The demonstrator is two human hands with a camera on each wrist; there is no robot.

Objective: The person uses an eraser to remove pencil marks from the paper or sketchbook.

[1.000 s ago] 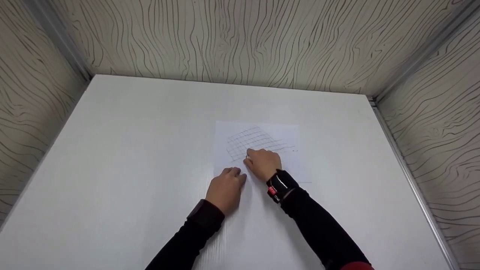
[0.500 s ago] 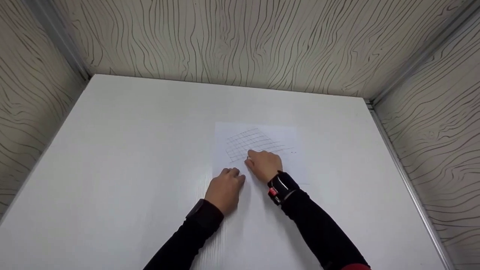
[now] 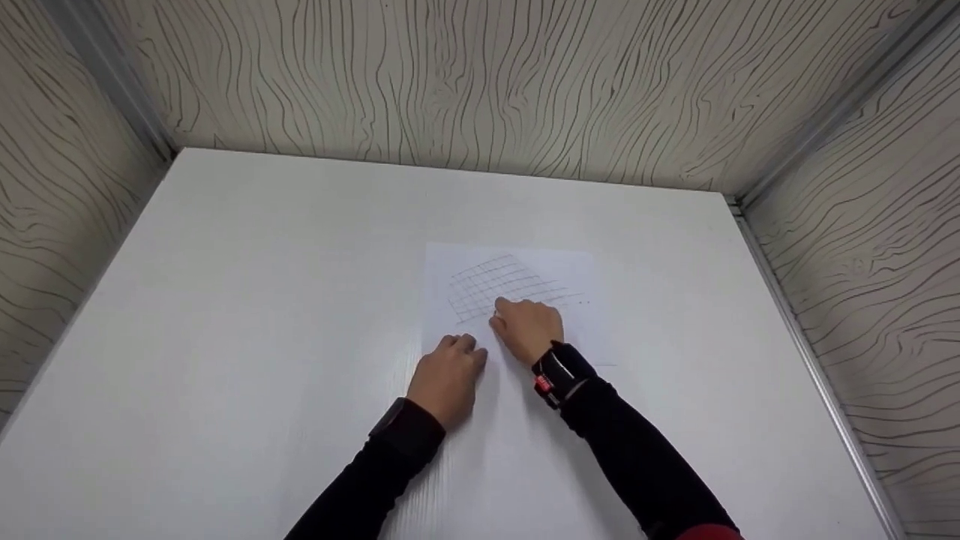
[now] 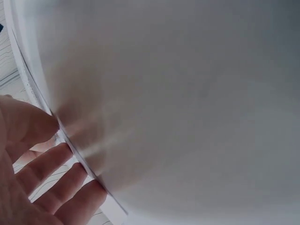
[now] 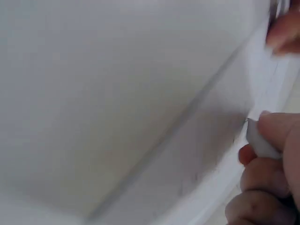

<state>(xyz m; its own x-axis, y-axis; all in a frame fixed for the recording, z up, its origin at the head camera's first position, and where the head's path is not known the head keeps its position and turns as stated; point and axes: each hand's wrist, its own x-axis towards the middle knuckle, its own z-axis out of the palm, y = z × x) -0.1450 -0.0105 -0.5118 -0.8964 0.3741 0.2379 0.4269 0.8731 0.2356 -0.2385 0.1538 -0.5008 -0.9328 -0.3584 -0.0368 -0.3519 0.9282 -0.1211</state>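
A white sheet of paper (image 3: pixel 570 262) with a hand-drawn pencil-like grid (image 3: pixel 495 279) lies on the white table (image 3: pixel 285 300). My right hand (image 3: pixel 529 330) pinches a small white eraser (image 5: pixel 261 143) between thumb and curled fingers, its tip at the sheet near the grid's lower edge. In the head view the fingers mostly hide the eraser. At the sheet's lower left, my left hand (image 3: pixel 446 379) rests its fingertips on the surface and holds nothing. Its loosely bent fingers (image 4: pixel 51 161) show in the left wrist view.
Wood-grain panels (image 3: pixel 450 82) stand behind the table and on both sides. A metal rail (image 3: pixel 817 375) runs along the right edge. Dark wrist straps (image 3: pixel 562 371) and black sleeves cover both forearms.
Both hands keep nearly the same place and pose on the sheet. The head view shifts only slightly, and the right hand still pinches the eraser.
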